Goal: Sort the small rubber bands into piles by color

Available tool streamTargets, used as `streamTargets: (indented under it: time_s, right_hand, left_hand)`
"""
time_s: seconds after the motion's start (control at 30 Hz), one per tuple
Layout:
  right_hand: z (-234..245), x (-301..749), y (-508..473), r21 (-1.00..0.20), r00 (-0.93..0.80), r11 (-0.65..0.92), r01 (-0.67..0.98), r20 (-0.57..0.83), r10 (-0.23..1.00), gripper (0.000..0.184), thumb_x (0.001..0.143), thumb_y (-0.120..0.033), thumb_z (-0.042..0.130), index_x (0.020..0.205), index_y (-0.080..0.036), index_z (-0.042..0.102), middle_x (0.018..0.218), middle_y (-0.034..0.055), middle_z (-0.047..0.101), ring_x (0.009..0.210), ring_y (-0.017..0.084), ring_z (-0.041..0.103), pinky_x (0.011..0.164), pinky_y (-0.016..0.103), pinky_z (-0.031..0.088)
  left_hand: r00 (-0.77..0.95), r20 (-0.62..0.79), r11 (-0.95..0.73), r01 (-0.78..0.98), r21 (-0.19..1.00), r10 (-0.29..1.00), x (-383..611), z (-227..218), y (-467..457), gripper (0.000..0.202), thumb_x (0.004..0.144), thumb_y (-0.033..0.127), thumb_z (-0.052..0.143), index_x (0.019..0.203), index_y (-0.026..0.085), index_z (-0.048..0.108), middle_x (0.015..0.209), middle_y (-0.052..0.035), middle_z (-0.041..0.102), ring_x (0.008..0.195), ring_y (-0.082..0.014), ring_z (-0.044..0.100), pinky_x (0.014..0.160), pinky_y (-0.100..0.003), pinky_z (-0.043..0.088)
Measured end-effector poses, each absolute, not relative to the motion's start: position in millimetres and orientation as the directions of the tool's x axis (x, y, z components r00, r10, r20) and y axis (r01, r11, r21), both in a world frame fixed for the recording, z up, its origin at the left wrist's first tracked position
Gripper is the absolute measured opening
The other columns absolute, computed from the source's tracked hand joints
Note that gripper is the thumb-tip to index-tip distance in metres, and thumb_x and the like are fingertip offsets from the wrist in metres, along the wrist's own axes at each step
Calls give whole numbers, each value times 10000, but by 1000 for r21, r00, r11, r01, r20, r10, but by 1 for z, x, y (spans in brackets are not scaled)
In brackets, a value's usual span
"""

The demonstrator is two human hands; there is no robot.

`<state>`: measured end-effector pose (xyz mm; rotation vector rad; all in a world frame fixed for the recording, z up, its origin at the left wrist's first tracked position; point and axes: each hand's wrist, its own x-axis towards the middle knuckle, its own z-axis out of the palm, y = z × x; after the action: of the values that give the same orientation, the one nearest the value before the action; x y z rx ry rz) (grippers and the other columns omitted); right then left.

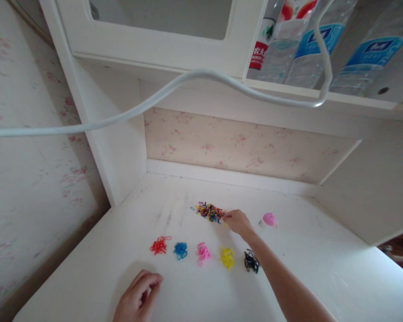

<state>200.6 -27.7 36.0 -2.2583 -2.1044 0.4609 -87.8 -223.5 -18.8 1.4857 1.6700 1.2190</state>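
On the white desk lies a mixed pile of small coloured rubber bands. My right hand reaches to its right edge with fingers pinched at the pile; what they pinch is too small to see. In front lie sorted little heaps: red bands, blue bands, pink bands, yellow bands and black bands beside my forearm. My left hand rests on the desk near the front edge, fingers curled loosely, apart from the heaps.
A small pink object sits right of my right hand. A white cable hangs across the view. Water bottles lie on the shelf above. Cabinet side walls close in the desk left and right; floral wallpaper is behind.
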Motion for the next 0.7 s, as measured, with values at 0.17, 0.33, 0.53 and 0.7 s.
streamTargets:
  time_s: [0.17,0.33,0.53,0.7]
  right_hand:
    - [49,192,-56,-221,-16,-6,975,-96,995,304,864,-308,418,947,-283,710,912,32,701,847,169,624,634,216,368]
    - [57,170,-94,-243,-169,144,959,-85,982,332,886,-353,381,904,-302,709,823,14,701,772,142,613,606,210,326]
    - [59,152,-108,-293,-318,262,920,-162,934,251,829,-315,466,897,-316,708,833,-15,703,775,119,619,621,185,333]
    - [53,142,-94,-283,-321,262,923,-186,929,251,783,-282,486,895,-316,707,893,-6,704,833,144,626,648,191,359]
  left_hand:
    - [-138,113,-40,446,894,984,-97,-21,-224,232,800,424,537,812,223,653,723,9,595,591,-125,541,538,-204,437]
    - [-119,105,-38,462,886,987,-97,-23,-226,233,818,416,527,843,217,648,745,12,586,594,-116,534,545,-206,429]
    - [-116,115,-46,481,875,986,-96,-21,-226,235,818,406,531,866,213,657,745,11,594,582,-116,529,536,-210,428]
    - [-113,132,-60,496,866,985,-97,-23,-227,234,825,400,520,866,216,658,760,3,607,605,-127,543,551,-213,440]
